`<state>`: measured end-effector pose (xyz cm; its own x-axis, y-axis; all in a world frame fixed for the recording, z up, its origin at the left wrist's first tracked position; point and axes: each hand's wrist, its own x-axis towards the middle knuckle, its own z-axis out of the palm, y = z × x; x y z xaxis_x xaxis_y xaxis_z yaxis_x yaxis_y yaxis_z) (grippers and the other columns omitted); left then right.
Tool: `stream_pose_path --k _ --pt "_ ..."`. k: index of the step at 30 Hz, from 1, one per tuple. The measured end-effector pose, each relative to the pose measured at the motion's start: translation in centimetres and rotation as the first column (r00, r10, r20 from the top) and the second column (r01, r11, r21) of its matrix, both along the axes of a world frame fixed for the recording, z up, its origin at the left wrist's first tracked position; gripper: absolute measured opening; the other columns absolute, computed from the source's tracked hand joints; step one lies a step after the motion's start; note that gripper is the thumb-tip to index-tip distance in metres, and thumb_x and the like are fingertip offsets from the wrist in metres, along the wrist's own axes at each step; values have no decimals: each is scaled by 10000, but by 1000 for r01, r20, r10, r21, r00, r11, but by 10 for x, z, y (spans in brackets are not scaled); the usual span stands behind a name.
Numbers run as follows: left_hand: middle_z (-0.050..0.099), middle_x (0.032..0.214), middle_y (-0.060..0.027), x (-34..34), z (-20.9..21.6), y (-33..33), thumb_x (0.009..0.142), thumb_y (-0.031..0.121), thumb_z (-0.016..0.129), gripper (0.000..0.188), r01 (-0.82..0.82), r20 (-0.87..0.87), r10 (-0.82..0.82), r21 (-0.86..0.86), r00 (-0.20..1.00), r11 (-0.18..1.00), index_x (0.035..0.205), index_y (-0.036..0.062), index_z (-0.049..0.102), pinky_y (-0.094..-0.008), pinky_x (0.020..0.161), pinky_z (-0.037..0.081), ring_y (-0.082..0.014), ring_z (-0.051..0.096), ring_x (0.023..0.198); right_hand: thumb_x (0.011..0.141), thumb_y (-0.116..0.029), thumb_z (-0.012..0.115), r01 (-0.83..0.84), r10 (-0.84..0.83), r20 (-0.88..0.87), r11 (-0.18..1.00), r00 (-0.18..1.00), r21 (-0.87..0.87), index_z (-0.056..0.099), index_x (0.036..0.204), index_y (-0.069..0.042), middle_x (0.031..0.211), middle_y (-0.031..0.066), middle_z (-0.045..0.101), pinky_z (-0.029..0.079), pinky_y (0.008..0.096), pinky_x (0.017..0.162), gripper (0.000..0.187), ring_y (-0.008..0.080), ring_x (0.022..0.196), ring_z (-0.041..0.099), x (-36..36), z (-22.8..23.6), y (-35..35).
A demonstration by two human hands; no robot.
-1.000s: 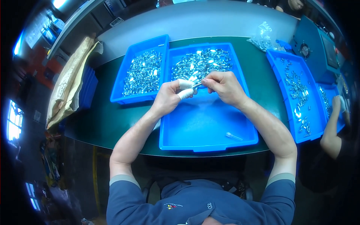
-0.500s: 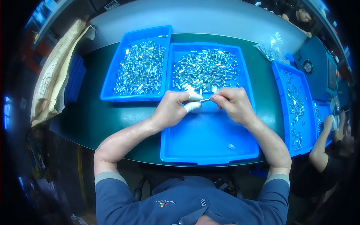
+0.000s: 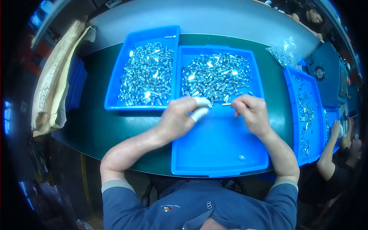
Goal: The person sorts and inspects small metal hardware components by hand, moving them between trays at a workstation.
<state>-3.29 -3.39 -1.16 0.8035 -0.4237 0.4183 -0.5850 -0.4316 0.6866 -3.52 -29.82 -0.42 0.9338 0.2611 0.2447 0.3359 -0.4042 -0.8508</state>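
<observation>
My right hand (image 3: 251, 113) pinches a thin, shiny metal pin (image 3: 227, 104) whose free end points left. It hangs over the middle blue tray (image 3: 220, 153), just in front of a pile of small silver metal parts (image 3: 216, 76). To its left is my left hand (image 3: 180, 117), slightly blurred, with white covers on the thumb and forefinger. Those two fingertips stand apart near the pile's front edge, and I see nothing held between them. A small clear piece (image 3: 242, 157) lies in the tray's front right part.
Another blue tray (image 3: 115, 90) of silver parts adjoins on the left. At right stand a longer blue tray (image 3: 297, 126), a clear bag of parts (image 3: 283, 55) and a machine (image 3: 326, 73). Brown paper (image 3: 55, 80) stands far left. A co-worker's arm (image 3: 327, 153) shows at right.
My hands have drawn apart; earlier they met at the metal pin. The right hand has moved right with it, and the left has let go. The whole view has shifted slightly.
</observation>
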Motion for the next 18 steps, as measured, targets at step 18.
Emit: stream_pose_path --k 18 --pt "596 861 -106 23 -11 -14 760 130 818 224 -104 299 -72 535 952 838 928 60 686 -434 766 479 -307 598 860 1004 -212 674 89 -76 -114 990 991 113 731 908 -7 711 22 665 443 260 576 233 75 653 591 18 -7 -7"
